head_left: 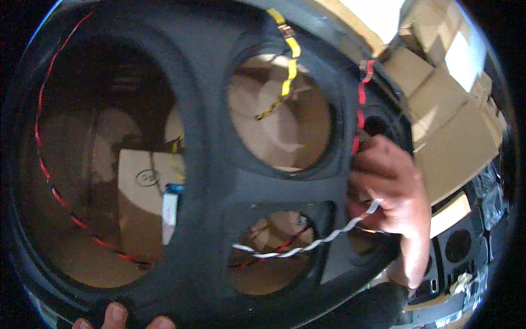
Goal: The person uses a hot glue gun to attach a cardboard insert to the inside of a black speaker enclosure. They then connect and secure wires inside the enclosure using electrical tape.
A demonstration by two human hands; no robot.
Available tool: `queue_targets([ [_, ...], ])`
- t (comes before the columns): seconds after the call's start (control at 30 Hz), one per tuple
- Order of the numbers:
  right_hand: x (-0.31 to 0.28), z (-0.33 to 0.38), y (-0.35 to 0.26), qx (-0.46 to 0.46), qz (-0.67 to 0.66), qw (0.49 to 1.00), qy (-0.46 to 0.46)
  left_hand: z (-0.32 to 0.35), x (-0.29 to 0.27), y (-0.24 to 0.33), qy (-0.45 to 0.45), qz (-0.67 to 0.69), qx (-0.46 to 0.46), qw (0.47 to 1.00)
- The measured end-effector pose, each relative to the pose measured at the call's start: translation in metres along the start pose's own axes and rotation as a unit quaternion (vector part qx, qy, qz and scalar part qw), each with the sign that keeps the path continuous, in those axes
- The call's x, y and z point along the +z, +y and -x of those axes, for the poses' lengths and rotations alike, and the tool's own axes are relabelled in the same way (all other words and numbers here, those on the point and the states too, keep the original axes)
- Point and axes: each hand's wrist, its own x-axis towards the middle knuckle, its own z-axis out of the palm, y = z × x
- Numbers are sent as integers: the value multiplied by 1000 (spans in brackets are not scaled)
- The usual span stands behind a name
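A large black speaker cabinet front (211, 164) with three round cut-outs fills the view, tilted close to the camera. My right hand (392, 203) grips its right edge and pinches a twisted black-and-white wire (307, 247) that runs across the lower small hole. A red-and-black wire (360, 104) runs along the edge just above that hand. My left hand (123, 318) holds the bottom rim; only its fingertips show. A yellow-and-black wire (287, 71) hangs through the upper hole. Another red wire (52, 186) loops inside the big left hole.
Inside the cabinet I see bare brown board and a small white-and-blue component (171, 205). Stacked cardboard boxes (444, 93) stand at the upper right. More black speaker fronts (457, 252) lie at the lower right.
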Motion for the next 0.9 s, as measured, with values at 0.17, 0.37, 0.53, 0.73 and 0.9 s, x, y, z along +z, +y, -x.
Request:
queue_targets([
  [0.17, -54, 24, 18, 375, 74, 888, 255, -9, 3, -24, 23, 18, 77, 997],
  [0.37, -61, 37, 112, 475, 35, 862, 170, -13, 9, -23, 70, 39, 77, 994],
  [0.53, -52, 22, 134, 408, -112, 888, 178, -9, 3, -21, 69, 35, 62, 995],
  [0.73, -51, -2, 107, 294, -283, 869, 281, -7, 2, -19, 69, 25, 47, 996],
  [0.9, -80, 8, 57, 269, -347, 838, 325, -6, -4, -17, 33, 24, 44, 998],
])
